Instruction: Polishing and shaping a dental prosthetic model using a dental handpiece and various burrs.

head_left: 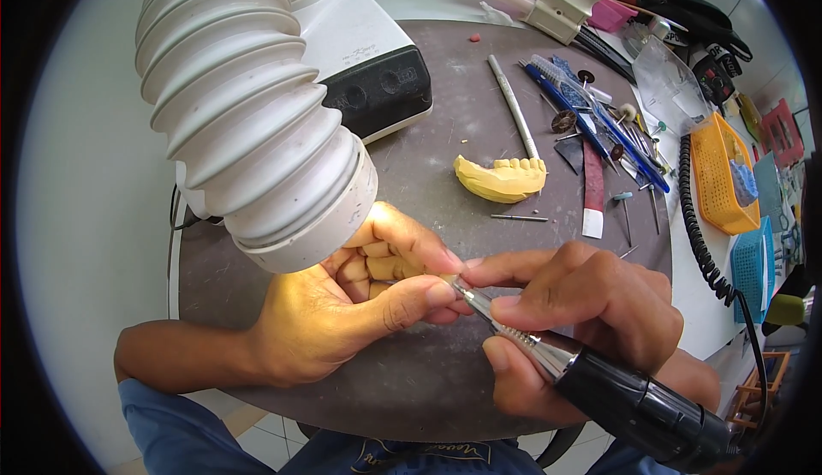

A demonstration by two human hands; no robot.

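Observation:
My left hand (360,299) pinches a small pale piece (451,279), perhaps a dental crown, between thumb and fingertips; most of it is hidden. Wrapped in my right hand (591,304) is a rotary handpiece (634,394) with a silver nose and black body. Its tip reaches the small piece at my left fingertips, and my right index fingertip touches the left fingers. Beyond the hands lies a yellow plaster dental model (501,179) with a row of teeth. A loose bur (519,217) rests in front of the model.
A white ribbed suction hose (244,124) hangs over my left hand. Behind it stands a black-and-white box (381,85). Blue-handled tools (574,102), discs and burs crowd the right side, with an orange basket (719,175) and coiled black cord (698,227) beyond.

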